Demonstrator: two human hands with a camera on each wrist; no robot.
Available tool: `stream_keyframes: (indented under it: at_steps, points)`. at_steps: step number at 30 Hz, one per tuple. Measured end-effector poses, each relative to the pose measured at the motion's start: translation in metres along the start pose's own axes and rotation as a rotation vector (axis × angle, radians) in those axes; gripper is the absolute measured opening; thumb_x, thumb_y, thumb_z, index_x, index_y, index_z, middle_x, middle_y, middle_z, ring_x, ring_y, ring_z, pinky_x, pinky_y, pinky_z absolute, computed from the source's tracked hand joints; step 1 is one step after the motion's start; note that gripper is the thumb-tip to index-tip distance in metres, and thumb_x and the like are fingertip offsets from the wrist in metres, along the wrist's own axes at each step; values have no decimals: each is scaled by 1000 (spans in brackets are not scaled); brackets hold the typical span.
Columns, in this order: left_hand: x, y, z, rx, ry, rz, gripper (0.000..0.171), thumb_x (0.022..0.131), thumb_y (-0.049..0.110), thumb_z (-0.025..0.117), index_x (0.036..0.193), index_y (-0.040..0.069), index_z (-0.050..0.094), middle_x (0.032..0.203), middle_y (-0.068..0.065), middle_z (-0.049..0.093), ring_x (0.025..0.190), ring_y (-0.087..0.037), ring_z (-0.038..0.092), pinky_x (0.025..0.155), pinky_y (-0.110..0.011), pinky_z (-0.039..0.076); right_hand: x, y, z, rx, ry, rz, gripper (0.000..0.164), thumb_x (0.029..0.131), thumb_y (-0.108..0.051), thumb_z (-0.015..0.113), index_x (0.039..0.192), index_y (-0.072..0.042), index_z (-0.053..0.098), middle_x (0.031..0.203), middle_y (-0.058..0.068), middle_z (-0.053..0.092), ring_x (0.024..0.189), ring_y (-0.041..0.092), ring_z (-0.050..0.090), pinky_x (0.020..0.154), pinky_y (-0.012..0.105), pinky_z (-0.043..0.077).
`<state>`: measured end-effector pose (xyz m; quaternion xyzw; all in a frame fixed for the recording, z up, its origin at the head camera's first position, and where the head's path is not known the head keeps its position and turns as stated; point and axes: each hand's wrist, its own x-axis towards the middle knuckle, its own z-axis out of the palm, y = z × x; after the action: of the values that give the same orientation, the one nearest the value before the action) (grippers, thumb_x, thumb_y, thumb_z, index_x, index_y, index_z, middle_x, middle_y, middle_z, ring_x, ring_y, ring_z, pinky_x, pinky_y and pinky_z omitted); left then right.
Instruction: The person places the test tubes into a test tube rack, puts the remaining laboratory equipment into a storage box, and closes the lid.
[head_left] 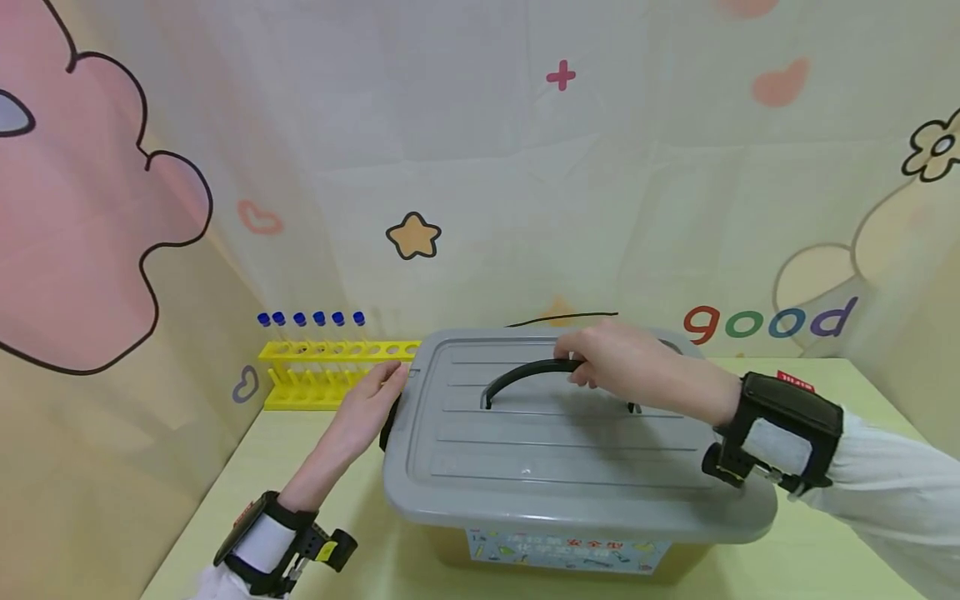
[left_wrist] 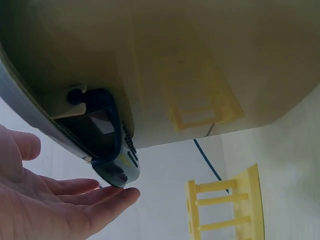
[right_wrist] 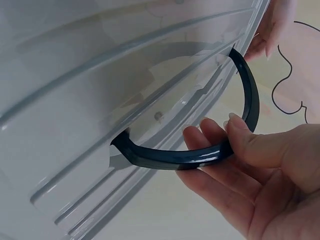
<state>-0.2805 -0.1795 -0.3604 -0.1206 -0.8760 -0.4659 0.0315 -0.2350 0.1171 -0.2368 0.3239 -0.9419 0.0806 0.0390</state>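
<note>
A storage box (head_left: 684,560) with a grey lid (head_left: 555,492) stands at the middle of the table in the head view. The right hand (head_left: 618,362) grips the lid's black carrying handle (head_left: 525,368), which is raised; in the right wrist view the thumb and fingers wrap round the handle (right_wrist: 190,157). At the box's left end, the left hand (head_left: 367,408) lies beside the dark side latch (left_wrist: 114,142). In the left wrist view, the left fingers (left_wrist: 95,202) are extended under the latch, and fingertips touch or nearly touch its lower end. The latch stands out from the box wall.
Behind the box on the left is a yellow test-tube rack (head_left: 300,392) holding several tubes with blue caps (head_left: 318,318). A printed label (head_left: 566,552) covers part of the box's front. A decorated cloth (head_left: 480,167) hangs behind the pale table (head_left: 360,533).
</note>
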Motion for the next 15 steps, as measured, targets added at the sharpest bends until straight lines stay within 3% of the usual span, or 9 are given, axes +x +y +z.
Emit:
stream_keyframes:
  at_steps: [6, 15]
  points:
    - [-31, 64, -1, 49, -5, -119, 57, 71, 46, 30, 112, 6, 26, 105, -7, 34, 86, -18, 36, 67, -34, 32, 2, 3, 0, 4, 3, -6, 16, 61, -14, 58, 76, -13, 51, 56, -8, 47, 47, 3, 40, 43, 18, 32]
    - [-34, 61, 4, -1, -45, -206, 65, 67, 48, 37, 113, 6, 20, 108, -9, 30, 89, -18, 35, 71, -35, 30, 14, 21, 11, 14, -6, 34, 13, 61, -18, 57, 72, -13, 55, 63, -7, 47, 52, 6, 40, 44, 19, 33]
